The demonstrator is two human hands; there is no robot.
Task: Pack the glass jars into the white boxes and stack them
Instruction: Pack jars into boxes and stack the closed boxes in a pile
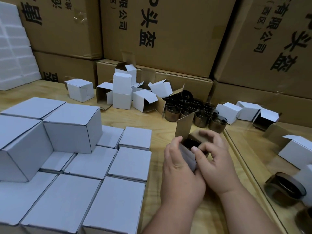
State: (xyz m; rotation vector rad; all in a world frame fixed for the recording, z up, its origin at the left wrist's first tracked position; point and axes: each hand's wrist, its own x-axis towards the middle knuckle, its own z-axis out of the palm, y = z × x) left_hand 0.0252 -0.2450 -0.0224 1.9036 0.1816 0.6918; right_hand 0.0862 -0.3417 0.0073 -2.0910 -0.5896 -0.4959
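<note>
Big brown cartons [168, 31] with black printed characters wall off the far edge of your wooden worktop [135, 118], and a block of white foam [15, 48] leans in the far left corner. Toward the near right of the worktop you hold a small white box [188, 153] between both hands. Your left hand [179, 168] wraps its near side with the thumb up at the rim; your right hand [215, 159] curls over the open top, thumb pressing at the edge. The box's lid flap [185, 125] stands upright, brown inside, and a dark glass jar [190, 142] sits inside the opening. Closed white boxes [76, 149] cover the near left of the worktop in rows, with some stacked a layer higher. Beyond your hands, a cluster of amber glass jars [194, 108] stands near the far edge, beside a loose heap of open empty boxes [128, 92]. Along the right edge runs a mirror-like panel [270, 166], showing more boxes and a jar.
</note>
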